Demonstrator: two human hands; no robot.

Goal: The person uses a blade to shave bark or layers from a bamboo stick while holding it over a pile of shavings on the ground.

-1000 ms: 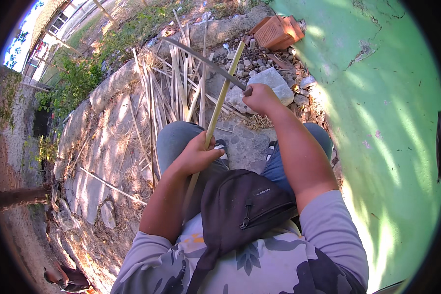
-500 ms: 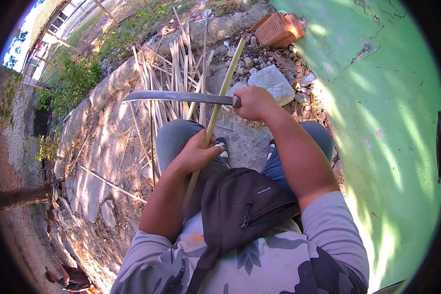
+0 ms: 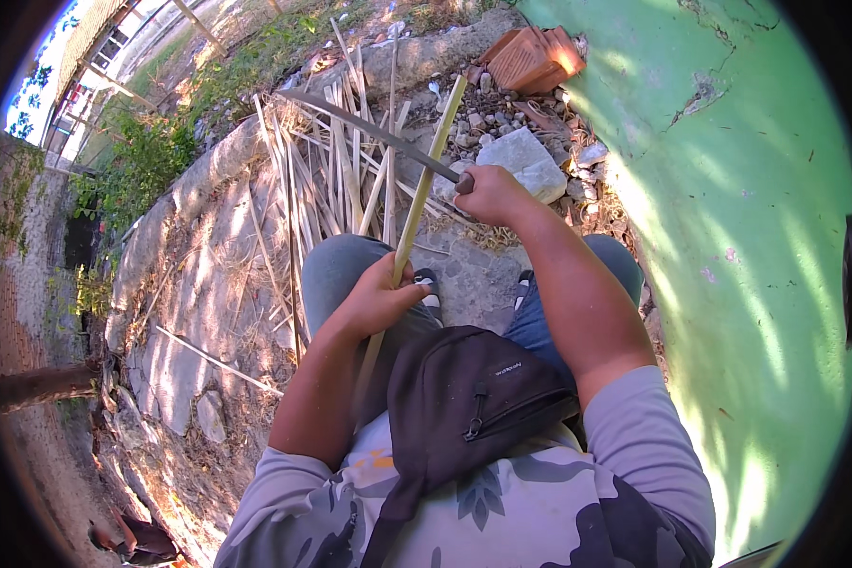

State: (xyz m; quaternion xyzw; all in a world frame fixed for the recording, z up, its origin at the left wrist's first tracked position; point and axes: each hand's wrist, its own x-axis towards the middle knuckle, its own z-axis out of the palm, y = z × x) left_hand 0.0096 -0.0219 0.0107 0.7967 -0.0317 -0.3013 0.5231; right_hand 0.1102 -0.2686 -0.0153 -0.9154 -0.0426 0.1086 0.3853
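- Closed firmly with the left hand (image 3: 378, 295), fingers wrapped and thumb laid across: around a long pale yellow-green strip (image 3: 412, 227).
- Held slantwise in front of the body, leaning a little right towards its upper tip; seen again below the fist, beside the left forearm, down to the lap.
- Closed with the right hand (image 3: 492, 197), in a full fist: around the handle of a long machete (image 3: 369, 130).
- Pointed up and to the left with the blade, crossing the strip in view above the left fist; cannot tell whether touching.
- Between the forearms: a dark bag (image 3: 464, 402) worn over a patterned shirt (image 3: 502, 492).
- Beyond the fists: bent knees in blue jeans (image 3: 336, 260), with dark-and-white shoes (image 3: 430, 289) between them.
- Ahead and to the left: a loose heap of pale strips (image 3: 350, 185) on the ground, plus a single thin stick (image 3: 219, 362) lying apart.
- Just past the right hand: a pale stone block (image 3: 523, 163), near small stones (image 3: 478, 123).
- Farther up: orange-brown clay blocks (image 3: 538, 64), beside a green wall (image 3: 729, 237) filling the right side.
- At far left: leafy plants (image 3: 146, 142).
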